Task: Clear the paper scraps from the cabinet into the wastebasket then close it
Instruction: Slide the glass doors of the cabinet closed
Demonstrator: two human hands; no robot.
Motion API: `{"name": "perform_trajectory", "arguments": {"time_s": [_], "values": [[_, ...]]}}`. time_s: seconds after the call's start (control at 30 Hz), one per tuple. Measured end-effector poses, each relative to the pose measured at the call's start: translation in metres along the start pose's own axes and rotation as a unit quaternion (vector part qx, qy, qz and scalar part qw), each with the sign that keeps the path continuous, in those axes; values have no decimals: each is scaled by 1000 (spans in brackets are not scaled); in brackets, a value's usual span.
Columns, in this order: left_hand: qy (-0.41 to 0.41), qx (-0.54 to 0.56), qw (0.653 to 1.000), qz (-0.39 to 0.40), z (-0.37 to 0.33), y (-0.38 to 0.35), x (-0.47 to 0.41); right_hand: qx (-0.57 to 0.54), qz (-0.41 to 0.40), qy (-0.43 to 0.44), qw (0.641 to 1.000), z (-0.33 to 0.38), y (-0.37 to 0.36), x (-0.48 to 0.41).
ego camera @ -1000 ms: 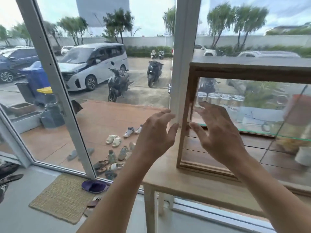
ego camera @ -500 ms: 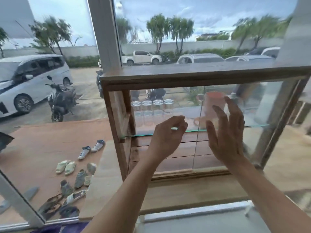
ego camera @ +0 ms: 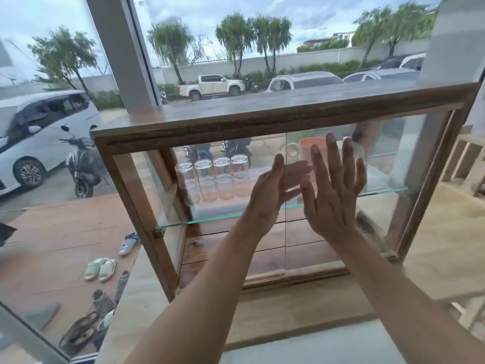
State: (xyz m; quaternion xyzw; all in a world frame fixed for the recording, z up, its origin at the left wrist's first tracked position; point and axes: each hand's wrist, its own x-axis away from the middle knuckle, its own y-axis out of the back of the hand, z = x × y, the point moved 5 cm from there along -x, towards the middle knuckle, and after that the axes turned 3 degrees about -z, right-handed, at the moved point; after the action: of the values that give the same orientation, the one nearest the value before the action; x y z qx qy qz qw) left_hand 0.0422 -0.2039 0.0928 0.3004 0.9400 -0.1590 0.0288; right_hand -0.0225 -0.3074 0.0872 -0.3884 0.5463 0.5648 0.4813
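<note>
A wooden cabinet with sliding glass panes stands on a pale wooden table by the window. My left hand and my right hand are raised flat in front of the glass near its middle seam, fingers spread, holding nothing. Whether the palms touch the pane is unclear. Inside, a glass shelf carries several upturned drinking glasses and a pink mug. No paper scraps or wastebasket are in view.
A big window and its white post rise behind the cabinet. Outside are parked cars, scooters and several shoes on a terracotta terrace. A second wooden frame sits at the far right.
The view has swung right and closer, so the cabinet now fills the centre. Both hands have come together at the middle of the glass front, the left now edge-on beside the right.
</note>
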Motion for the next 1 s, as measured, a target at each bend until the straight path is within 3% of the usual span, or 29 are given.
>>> {"name": "perform_trajectory", "arguments": {"time_s": [0.23, 0.37, 0.47, 0.73, 1.0], "values": [[42, 36, 993, 107, 6, -13, -4, 33, -14, 4, 999, -4, -8, 1], [-28, -29, 995, 93, 1, -7, 5, 43, -25, 9, 999, -5, -10, 2], [-83, -74, 993, 42, -6, 17, 14, 45, -22, 8, 999, -5, -10, 1], [-135, -113, 979, -101, -52, 144, 76, 39, -40, 8, 998, -2, -8, 2], [-188, -197, 939, -208, -64, 158, 97, 28, -26, 3, 999, 3, -6, 1]]}}
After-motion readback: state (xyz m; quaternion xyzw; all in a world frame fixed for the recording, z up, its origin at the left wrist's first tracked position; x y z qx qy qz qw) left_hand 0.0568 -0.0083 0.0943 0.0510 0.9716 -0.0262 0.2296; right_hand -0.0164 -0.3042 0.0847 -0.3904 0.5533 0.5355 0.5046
